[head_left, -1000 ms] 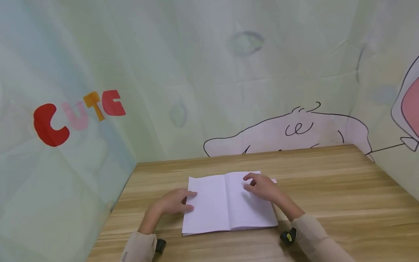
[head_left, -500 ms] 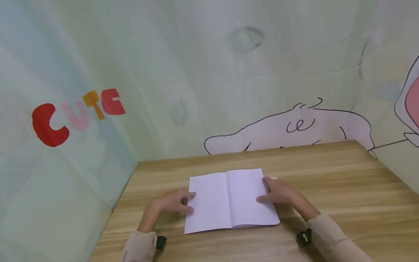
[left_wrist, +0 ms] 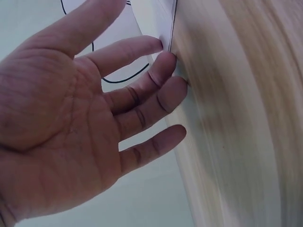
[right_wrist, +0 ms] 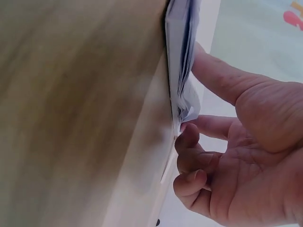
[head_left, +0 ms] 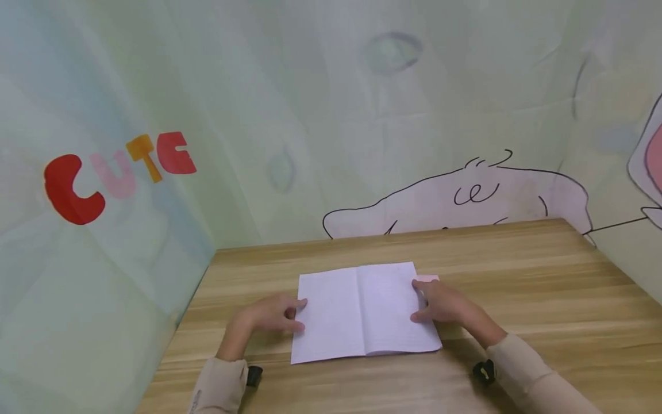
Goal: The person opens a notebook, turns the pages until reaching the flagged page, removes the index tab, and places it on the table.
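Observation:
An open notebook [head_left: 331,317] with white, faintly lined pages lies flat on the wooden table. My left hand [head_left: 273,314] rests at its left edge, thumb and forefinger just over the page. In the left wrist view, the fingers [left_wrist: 156,99] of that hand are spread and slightly bent beside the notebook's corner. At the opposite edge is my right hand [head_left: 443,302], its thumb and forefinger touching the right page. The right wrist view shows the page stack [right_wrist: 182,61] edge-on, with a bent corner near the forefinger; the other fingers are loosely curled beside it.
A pink slip [head_left: 428,278] sticks out past the notebook's upper right side. The wooden table [head_left: 517,276] meets printed curtains at the back and sides. The left curtain [head_left: 119,230] carries colourful letters. Dark straps with small devices [head_left: 484,372] sit at both wrists.
My right hand has moved from over the right page outward to the notebook's right edge. My left hand stays at the left edge. The view has shifted slightly.

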Action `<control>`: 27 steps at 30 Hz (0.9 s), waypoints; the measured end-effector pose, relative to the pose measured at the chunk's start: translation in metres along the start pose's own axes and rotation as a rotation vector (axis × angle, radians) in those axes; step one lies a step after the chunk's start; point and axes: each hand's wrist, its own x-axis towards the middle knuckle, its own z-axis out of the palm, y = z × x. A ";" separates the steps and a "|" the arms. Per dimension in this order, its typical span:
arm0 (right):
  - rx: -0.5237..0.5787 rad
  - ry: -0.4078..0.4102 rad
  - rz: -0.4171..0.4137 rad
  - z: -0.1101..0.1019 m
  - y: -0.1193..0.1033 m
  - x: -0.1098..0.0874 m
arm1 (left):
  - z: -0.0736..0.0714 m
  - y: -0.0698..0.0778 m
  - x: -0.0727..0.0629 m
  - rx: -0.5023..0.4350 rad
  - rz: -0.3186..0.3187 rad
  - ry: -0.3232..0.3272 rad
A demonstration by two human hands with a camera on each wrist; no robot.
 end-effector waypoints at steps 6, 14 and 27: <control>-0.058 0.032 -0.036 -0.002 -0.005 -0.002 | 0.000 0.001 -0.001 0.000 -0.018 -0.001; 0.014 0.038 -0.030 0.001 -0.011 -0.003 | -0.002 0.007 -0.005 0.014 -0.012 -0.014; 0.192 0.062 0.049 -0.008 -0.011 0.001 | -0.002 0.010 -0.007 0.019 -0.043 -0.034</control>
